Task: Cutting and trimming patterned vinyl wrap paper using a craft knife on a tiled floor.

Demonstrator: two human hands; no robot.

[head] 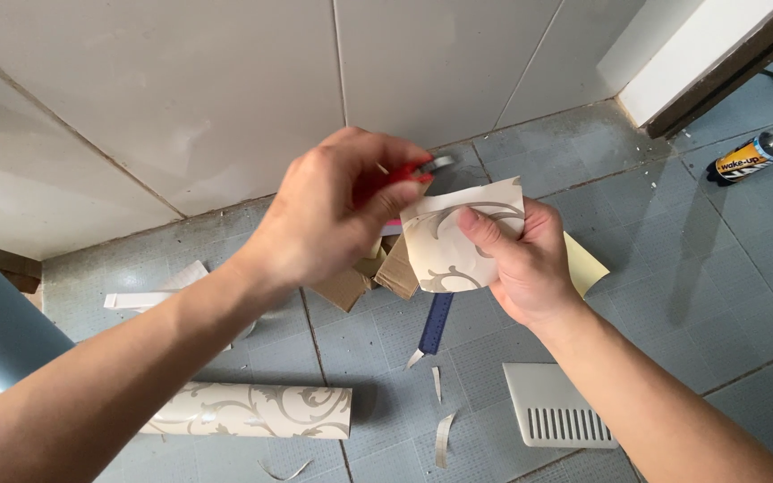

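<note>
Nearest the camera on the tiled floor (673, 268) lay a white vent cover (552, 413), a few thin paper strips (443, 438), and a roll (252, 410) of cream wallpaper with a grey scroll pattern. Just beyond them a blue knife (431, 329) pointed toward the viewer.

Above these, both hands worked in the air. The right hand (530, 268) held a curled wallpaper piece (458, 241), thumb pressed on its patterned face and the other fingers hidden behind it, so the piece was pinched upright and touched nothing else. The left hand (333, 219) was closed round a red-handled tool (413, 172), whose metal tip showed at the piece's top edge; its fingers were curled tight, and how they sat on the handle could not be seen.

To do this well, I judge the right hand should hold the paper taut near the tool's tip, with the thumb out of its path, and the tool should move in short, steady strokes rather than tear.

Behind the hands lay cardboard scraps (351, 284) and a yellow sheet (586, 266). Farther off were a white strip (140, 300) at the left, a bottle (749, 159) on its side at the right, and the pale wall (225, 98).
</note>
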